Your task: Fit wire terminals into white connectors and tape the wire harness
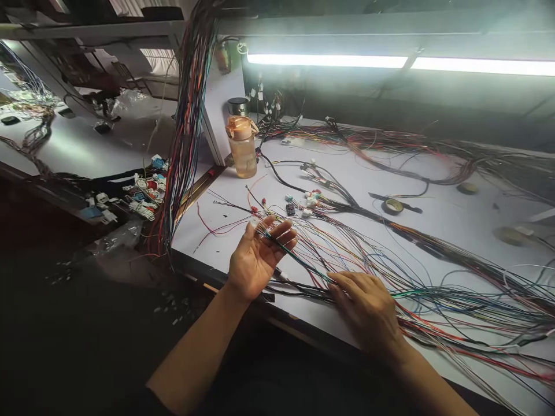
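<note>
A fan of thin coloured wires (390,271) lies across the white bench (433,214). My left hand (255,257) is palm up at the bench's near edge, fingers stretched, with the ends of several wires resting across them. My right hand (366,306) lies palm down on the wires to the right, fingers pressed flat on the bundle. Small white and red connectors (306,202) sit just beyond my left hand.
An orange-lidded water bottle (241,147) stands at the back left beside a leaning white board. A thick hanging bundle of wires (186,127) drops at the left. A tape roll (393,206) lies mid-bench. Loose connectors (139,196) sit on a lower shelf.
</note>
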The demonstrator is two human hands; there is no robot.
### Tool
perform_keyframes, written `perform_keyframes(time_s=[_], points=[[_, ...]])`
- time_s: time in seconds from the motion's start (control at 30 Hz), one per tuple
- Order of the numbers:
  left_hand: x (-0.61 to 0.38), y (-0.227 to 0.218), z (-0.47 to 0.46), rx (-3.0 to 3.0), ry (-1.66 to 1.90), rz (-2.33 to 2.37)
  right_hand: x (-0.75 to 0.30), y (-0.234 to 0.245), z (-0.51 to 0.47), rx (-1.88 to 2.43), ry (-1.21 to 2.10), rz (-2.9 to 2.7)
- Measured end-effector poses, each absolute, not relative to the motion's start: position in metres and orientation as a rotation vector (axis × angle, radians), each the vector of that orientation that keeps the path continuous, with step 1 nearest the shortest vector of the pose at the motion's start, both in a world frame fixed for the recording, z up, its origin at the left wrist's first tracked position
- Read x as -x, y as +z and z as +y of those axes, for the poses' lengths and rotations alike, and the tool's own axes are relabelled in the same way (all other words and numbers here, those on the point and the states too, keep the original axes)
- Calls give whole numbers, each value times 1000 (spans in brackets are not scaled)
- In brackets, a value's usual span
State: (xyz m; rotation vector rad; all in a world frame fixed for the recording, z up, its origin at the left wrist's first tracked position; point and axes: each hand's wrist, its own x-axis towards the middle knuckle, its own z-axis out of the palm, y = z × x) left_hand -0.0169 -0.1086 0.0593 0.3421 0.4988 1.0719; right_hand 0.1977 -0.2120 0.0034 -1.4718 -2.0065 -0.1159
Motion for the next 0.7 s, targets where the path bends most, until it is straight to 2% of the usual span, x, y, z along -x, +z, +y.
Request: perform_keyframes(time_s=[0.23,0.7], points=[[18,66,-113,-424,1023,413,-164,23,-191,1380,-68,-1999],[34,69,-118,-742,1074,520,-156,19,-178,1302,-52,-1827]])
